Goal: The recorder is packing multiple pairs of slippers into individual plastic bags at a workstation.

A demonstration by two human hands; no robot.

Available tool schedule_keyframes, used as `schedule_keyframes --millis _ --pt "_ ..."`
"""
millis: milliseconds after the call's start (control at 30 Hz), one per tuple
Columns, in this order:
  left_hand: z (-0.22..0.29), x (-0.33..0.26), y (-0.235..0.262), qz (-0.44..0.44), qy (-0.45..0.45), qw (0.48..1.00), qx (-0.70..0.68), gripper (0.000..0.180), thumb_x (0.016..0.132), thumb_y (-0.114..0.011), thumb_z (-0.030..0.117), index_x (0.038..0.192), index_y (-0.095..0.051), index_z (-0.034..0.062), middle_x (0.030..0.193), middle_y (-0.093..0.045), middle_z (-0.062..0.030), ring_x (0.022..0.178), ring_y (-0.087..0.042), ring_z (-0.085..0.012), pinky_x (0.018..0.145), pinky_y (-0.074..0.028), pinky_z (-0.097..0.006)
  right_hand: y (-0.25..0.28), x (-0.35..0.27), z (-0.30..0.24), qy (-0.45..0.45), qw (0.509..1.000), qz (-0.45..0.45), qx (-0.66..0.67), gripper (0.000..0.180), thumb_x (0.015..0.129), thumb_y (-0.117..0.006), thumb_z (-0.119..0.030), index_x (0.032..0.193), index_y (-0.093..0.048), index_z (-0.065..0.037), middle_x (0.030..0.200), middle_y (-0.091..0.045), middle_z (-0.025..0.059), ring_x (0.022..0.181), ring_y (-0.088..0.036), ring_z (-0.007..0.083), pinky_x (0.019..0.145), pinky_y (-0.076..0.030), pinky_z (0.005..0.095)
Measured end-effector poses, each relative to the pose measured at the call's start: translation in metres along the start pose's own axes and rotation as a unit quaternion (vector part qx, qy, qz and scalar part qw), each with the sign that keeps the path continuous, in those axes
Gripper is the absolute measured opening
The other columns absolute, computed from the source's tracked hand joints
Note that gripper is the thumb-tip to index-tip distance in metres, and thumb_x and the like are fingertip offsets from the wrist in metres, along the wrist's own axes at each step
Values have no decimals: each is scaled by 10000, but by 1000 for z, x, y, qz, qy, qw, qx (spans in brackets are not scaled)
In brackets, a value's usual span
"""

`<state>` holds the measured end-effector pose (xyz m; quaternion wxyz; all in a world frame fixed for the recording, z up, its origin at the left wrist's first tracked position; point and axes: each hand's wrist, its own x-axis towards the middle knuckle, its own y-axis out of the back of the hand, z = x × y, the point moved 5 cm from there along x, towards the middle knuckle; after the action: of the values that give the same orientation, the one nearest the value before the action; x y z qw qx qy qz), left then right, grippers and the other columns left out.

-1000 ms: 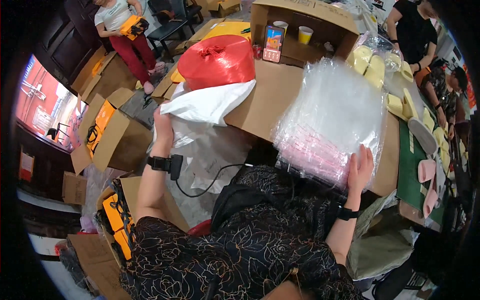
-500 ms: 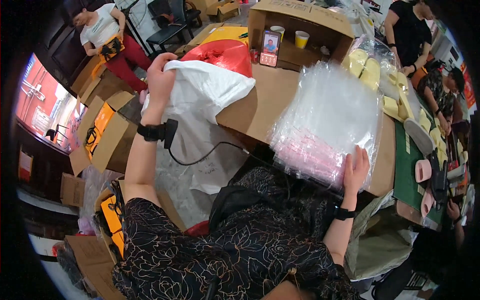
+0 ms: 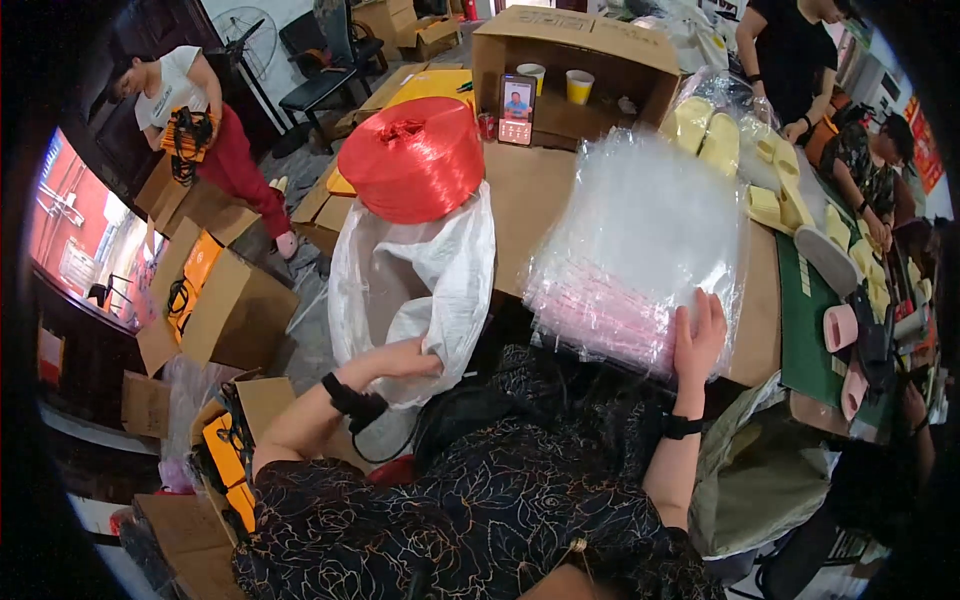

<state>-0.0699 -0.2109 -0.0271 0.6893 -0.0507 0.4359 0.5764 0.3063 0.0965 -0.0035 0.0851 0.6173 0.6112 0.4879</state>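
Note:
My left hand is closed on the near rim of a white sack, its fingertips partly hidden by the fabric. The sack hangs with its mouth spread at the table's left edge. A big roll of shiny red plastic twine sits at the sack's far rim. My right hand lies with fingers outstretched on the lower right corner of a stack of clear plastic bags, whose near edges are pinkish.
Behind the bags stand a phone and an open cardboard box with paper cups. Yellow slippers lie right, beside a green mat. Cartons fill the left floor. Several people work nearby.
My left hand has come down and toward me with the sack's rim, uncovering the red twine roll and widening the sack's mouth. My right hand stays on the bags.

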Motion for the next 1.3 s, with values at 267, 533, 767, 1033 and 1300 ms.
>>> schedule_keyframes --millis 267,533,767,1033,1300 --pt "-64 -37 52 -34 104 994 18 827 928 -442 602 1453 -353 -31 1367 -540 -197 1233 -515 -267 1046 -381 -361 -2 -2 2 6 1000 7 6 497 918 -622 -370 1357 -559 -147 1438 -445 175 1327 -388 360 1093 -313 470" --pt "63 -53 93 179 105 928 310 600 948 -422 540 1123 -658 16 1075 -659 -253 1023 -599 -437 866 -475 -520 3 4 4 14 999 18 -34 510 899 -635 -388 1340 -572 -139 1409 -470 203 1298 -424 381 1074 -341 482" --pt "285 -84 56 325 -385 800 326 505 907 -611 322 1341 -526 80 1389 -479 -257 1234 -501 -415 1027 -414 -466 -3 1 0 16 999 24 -19 520 879 -654 -392 1321 -582 -126 1374 -488 232 1274 -437 405 1062 -349 504" --pt "402 4 4 123 -613 767 145 477 955 -559 271 1391 -490 91 1495 -401 -175 1370 -378 -363 1126 -310 -437 2 -7 8 22 995 53 -77 531 882 -622 -415 1300 -578 -92 1357 -514 245 1267 -462 404 1068 -343 510" --pt "313 150 -5 225 -461 778 363 524 819 -698 419 1250 -634 128 1487 -426 -150 1415 -280 -419 1159 -209 -549 2 -2 3 -36 999 -1 -36 609 893 -563 -566 1385 -527 -209 1452 -430 166 1340 -386 377 1115 -302 487"
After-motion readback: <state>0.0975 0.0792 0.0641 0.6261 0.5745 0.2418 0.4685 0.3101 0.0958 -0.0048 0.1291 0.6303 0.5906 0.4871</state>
